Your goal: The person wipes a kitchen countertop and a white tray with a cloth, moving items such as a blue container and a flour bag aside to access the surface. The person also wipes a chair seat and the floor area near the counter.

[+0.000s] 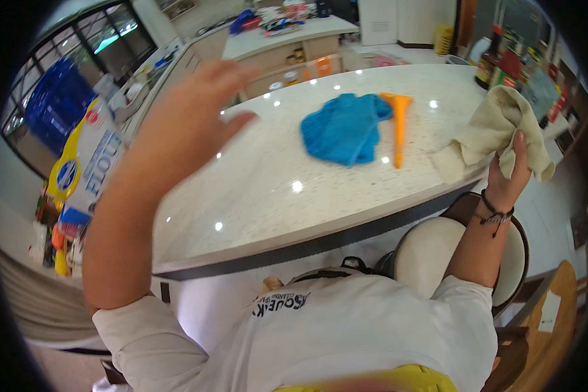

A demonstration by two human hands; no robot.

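My left hand (201,115) is raised over the left part of the pale speckled countertop (255,196), blurred, fingers spread, holding nothing. At the right end of the counter my right hand (512,169) grips a cream cloth (495,122), which hangs in folds over the fingers and partly over the counter edge. A crumpled blue cloth (343,130) lies near the middle of the counter. Beside it, on its right, lies an orange plastic tool (400,130) with a wide head and a straight handle; the blue cloth touches its head.
Bottles (487,61) crowd the far right end. At the left stand a flour bag (90,152) and a blue container (59,105). A round-seated chair (428,250) is below the counter's right side. Another counter (279,39) with clutter stands behind.
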